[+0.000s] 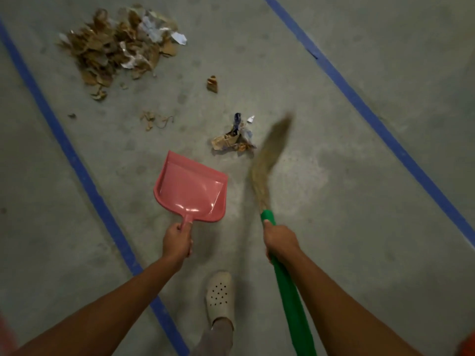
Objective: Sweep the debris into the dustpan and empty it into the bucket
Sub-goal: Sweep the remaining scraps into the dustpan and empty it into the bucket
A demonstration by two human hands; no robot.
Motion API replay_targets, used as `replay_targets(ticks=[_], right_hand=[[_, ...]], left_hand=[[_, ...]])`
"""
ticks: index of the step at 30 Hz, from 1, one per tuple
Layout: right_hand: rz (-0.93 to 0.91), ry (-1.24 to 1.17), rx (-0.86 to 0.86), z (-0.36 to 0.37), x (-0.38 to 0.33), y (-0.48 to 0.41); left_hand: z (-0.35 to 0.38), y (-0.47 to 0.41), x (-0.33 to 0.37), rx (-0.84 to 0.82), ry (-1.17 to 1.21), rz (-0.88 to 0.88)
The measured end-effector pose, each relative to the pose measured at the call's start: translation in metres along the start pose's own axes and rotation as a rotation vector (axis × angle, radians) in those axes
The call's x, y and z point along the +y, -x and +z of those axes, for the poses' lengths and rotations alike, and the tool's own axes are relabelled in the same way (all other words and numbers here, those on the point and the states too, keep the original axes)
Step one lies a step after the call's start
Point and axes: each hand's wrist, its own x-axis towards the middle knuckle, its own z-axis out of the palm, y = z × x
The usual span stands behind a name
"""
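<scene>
The left hand (177, 242) grips the pink dustpan (191, 187) by its handle, fingers curled round it. The right hand (281, 242) clenches the green broom (267, 216), its blurred bristles just beside a small clump of scraps (232, 140). A big pile of debris (115, 50) lies farther off, between 2 blue tape lines (84, 176)

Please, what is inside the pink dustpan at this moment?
Nothing: the dustpan shows only bare pink plastic; debris lies on the floor beyond it. The left hand covers the end of its handle.
</scene>
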Motion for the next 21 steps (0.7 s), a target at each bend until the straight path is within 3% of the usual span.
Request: replay_targets(ticks=[4,8,13,21], right_hand=[[-0.116,-0.092,-0.023,0.023,-0.073,0.018],[-0.173,-0.216,0.037,0.018,-0.097,0.042],[-0.098,-0.285,0.13,-0.001,-0.083,0.056],[0.016,-0.344,-0.029,-0.013,-0.093,0.035]], left_hand=[[-0.028,-0.016,0.009,0.057,0.045,-0.031],[-0.053,-0.026,0.029,0.096,0.077,-0.045],[-0.074,-0.033,0.054,0.124,0.117,-0.046],[-0.086,-0.051,0.074,0.17,0.154,-0.083]])
